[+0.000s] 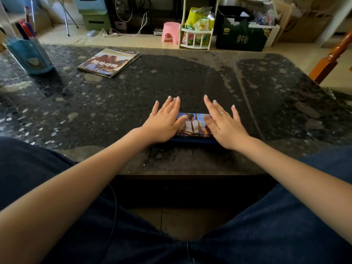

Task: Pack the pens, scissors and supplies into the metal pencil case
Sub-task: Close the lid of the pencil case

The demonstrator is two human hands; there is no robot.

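Observation:
The metal pencil case [193, 126] lies shut on the dark stone table [190, 77], near its front edge. Its lid bears a printed picture of a figure in a white shirt and tie. My left hand [164, 122] rests flat on the case's left end, fingers spread. On the case's right end lies my right hand [223, 124], also flat with fingers apart and a ring on one finger. No pens, scissors or loose supplies show around the case. A blue pen holder [30, 54] at the far left holds several pens.
A stack of thin picture books [109, 62] lies at the back left of the table. Beyond the far edge stand a pink stool [170, 33], a white rack with snacks [198, 27] and a green carton [242, 37]. A wooden chair part [331, 60] rises at the right.

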